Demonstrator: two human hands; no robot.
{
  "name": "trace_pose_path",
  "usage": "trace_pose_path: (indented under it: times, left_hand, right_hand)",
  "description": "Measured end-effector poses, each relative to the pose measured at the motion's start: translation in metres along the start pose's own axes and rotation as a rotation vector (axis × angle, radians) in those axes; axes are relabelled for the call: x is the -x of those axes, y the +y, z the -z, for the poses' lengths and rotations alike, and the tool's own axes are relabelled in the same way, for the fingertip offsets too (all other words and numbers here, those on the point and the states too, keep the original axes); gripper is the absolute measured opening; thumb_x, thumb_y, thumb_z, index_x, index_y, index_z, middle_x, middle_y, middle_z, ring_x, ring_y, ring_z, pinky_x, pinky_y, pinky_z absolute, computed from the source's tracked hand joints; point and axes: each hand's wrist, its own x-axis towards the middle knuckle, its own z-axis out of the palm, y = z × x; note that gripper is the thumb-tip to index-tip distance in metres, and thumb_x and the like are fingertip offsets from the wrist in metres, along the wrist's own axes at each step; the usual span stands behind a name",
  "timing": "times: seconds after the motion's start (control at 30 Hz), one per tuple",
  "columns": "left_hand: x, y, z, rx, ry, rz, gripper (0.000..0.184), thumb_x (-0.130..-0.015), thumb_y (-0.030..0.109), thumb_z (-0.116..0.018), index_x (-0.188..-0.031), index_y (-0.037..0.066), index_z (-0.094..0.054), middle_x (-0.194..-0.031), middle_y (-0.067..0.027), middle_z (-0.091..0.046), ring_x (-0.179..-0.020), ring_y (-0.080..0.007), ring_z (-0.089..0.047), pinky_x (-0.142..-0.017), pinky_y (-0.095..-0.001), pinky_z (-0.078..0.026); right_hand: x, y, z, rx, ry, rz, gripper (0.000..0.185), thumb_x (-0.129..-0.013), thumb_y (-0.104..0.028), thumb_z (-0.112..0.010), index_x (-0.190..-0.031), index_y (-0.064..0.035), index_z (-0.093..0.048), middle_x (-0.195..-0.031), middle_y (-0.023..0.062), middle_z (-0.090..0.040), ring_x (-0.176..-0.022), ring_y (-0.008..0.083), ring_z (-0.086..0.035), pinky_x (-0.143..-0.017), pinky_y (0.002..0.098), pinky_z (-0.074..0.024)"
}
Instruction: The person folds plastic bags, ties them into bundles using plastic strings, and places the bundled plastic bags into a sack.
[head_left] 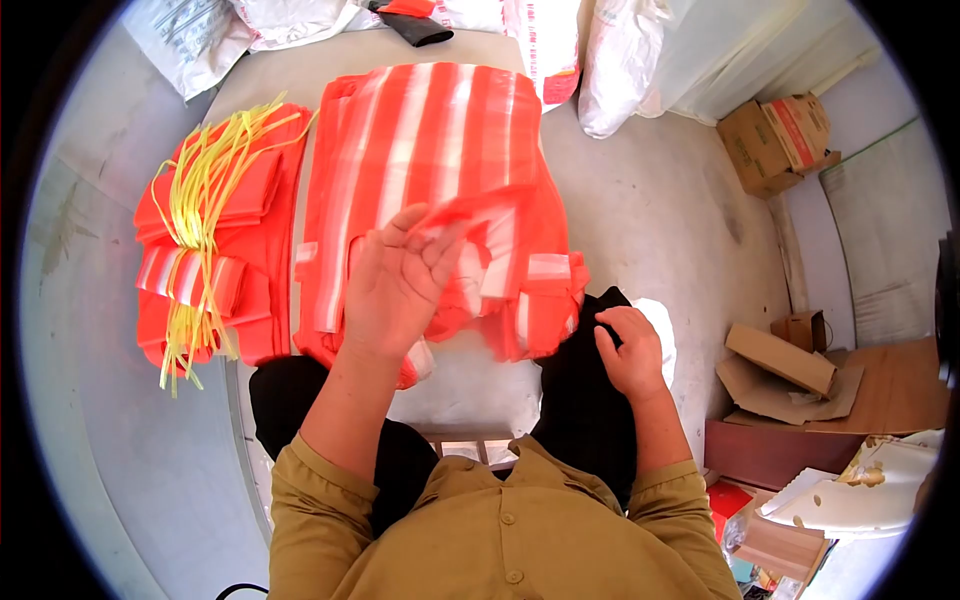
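A thick stack of red and white striped plastic bags (415,130) lies in front of me, with handle-like flaps at its near end. Over that near end is my left hand (402,280), palm turned up and fingers apart. A motion-blurred red flap (485,205) crosses its fingertips; no firm grip on it shows. My right hand (632,352) is by my right knee, right of the stack, fingers loosely bent and apart, holding nothing. To the left, yellow plastic strips (205,190) lie across folded red bags (265,290) and a smaller striped bundle (190,277).
White printed sacks (545,45) and a dark item with red on it (418,28) are along the back. A cardboard box (770,145) stands at the far right. Opened cardboard (790,375) lies at the near right. A pale wall (100,300) runs along the left.
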Motion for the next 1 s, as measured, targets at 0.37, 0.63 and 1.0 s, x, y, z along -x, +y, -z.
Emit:
trace_pose_path:
  times: [0.37,0.63,1.0]
  left_hand:
    - [0.040,-0.077,0.005,-0.618,0.223,0.649,0.042,-0.113,0.031,-0.048,-0.143,0.002,-0.054,-0.143,-0.0087,-0.060,-0.128,-0.0236,-0.061,-0.113,-0.0409,-0.046]
    - [0.045,-0.060,-0.016,-0.705,0.293,0.759,0.032,-0.109,0.026,-0.058,-0.134,0.008,-0.063,-0.134,-0.0051,-0.064,-0.110,-0.0191,-0.068,-0.096,-0.0362,-0.053]
    - [0.034,0.011,0.005,-1.611,0.533,-0.011,0.040,-0.100,0.015,-0.067,-0.138,0.006,-0.059,-0.115,-0.0048,-0.065,-0.098,-0.0131,-0.060,-0.084,-0.0294,-0.049]
  right_hand:
    - [-0.001,0.000,0.000,-0.022,-0.005,-0.008,0.013,-0.086,-0.008,-0.073,-0.098,-0.0025,-0.072,-0.100,0.0149,-0.073,-0.099,0.0357,-0.069,-0.086,0.0435,-0.0562]
    - [0.001,0.003,-0.002,-0.011,0.001,-0.014,0.013,-0.087,-0.008,-0.073,-0.099,-0.0033,-0.072,-0.102,0.0143,-0.074,-0.100,0.0354,-0.070,-0.086,0.0430,-0.0569]
    - [0.000,0.004,-0.004,-0.028,0.012,0.020,0.013,-0.086,-0.004,-0.072,-0.098,-0.0016,-0.071,-0.099,0.0147,-0.073,-0.099,0.0355,-0.069,-0.087,0.0426,-0.0566]
